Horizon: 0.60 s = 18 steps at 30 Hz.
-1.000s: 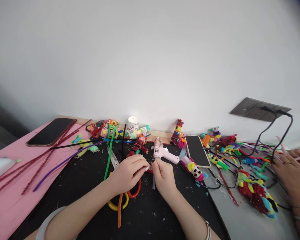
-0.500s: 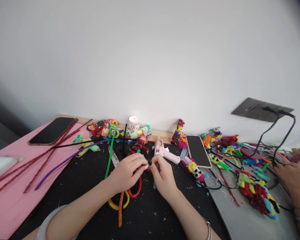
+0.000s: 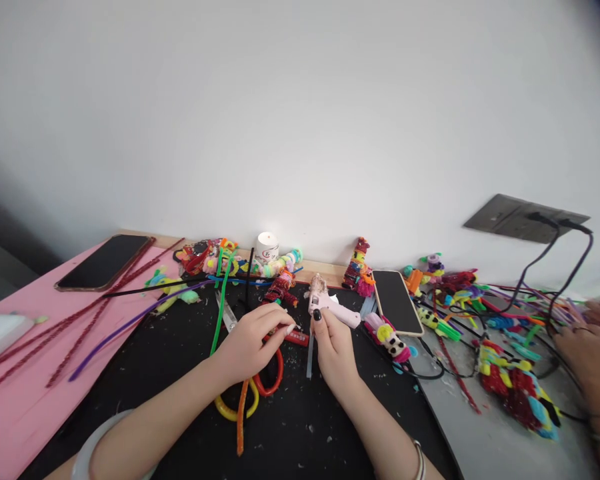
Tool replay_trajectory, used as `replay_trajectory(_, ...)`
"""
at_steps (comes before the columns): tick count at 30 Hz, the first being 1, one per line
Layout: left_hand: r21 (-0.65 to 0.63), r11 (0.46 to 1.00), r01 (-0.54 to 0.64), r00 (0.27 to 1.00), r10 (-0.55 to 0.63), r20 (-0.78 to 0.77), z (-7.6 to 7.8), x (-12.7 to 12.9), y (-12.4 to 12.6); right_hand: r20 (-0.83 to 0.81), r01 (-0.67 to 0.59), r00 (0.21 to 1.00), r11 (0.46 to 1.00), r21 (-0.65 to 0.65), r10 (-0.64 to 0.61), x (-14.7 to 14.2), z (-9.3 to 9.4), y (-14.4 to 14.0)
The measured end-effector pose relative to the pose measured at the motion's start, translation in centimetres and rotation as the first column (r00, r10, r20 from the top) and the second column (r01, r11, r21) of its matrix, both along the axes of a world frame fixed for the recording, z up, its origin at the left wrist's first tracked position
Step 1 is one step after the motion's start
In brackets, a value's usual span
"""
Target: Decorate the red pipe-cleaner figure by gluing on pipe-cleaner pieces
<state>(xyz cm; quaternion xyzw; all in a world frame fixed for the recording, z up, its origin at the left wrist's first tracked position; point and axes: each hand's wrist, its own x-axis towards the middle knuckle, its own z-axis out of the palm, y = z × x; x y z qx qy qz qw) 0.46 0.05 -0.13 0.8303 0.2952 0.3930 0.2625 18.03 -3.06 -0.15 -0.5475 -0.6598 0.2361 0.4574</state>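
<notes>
My left hand (image 3: 257,341) hovers over the scissors, its thumb and fingers drawn into a pinch. Whatever may be between those fingertips is too small to make out. Opposite it, my right hand (image 3: 334,350) has its black-nailed thumb pressed on curled fingers, and what they may hold is hidden. Just beyond that hand lies a pale pink glue gun (image 3: 336,310). A translucent glue stick (image 3: 309,363) shows beside the right fingers. Under my left hand are scissors with red and yellow handles (image 3: 280,373). A green pipe cleaner (image 3: 223,303) and an orange pipe cleaner (image 3: 241,420) lie close by.
A black mat (image 3: 300,443) covers the middle. Pipe-cleaner figures line the wall, including a red one (image 3: 357,265). Phones lie left (image 3: 105,262) and right (image 3: 397,301). A white paper roll (image 3: 267,248) stands behind. At right, another person's hand (image 3: 587,353) is among cables and pipe cleaners.
My hands were together at the fingertips and are now apart. The right hand has shifted slightly right, uncovering the glue stick and a red piece on the mat.
</notes>
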Motion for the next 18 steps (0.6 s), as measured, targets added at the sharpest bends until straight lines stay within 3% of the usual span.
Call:
replay_trajectory(6,-0.014,1.0,0.004,1.0,-0.004,-0.002,-0.04,0.09,-0.12,0.099,-0.124,0.987,0.991,-0.049,0.129,-0.41,0.12,-0.31)
replay_trajectory(18,-0.006,0.997,0.08,0.996,-0.08,-0.03,0.06,0.3,-0.41,0.055,-0.048,0.997,0.997,-0.067,0.052,-0.2,-0.34,0.0)
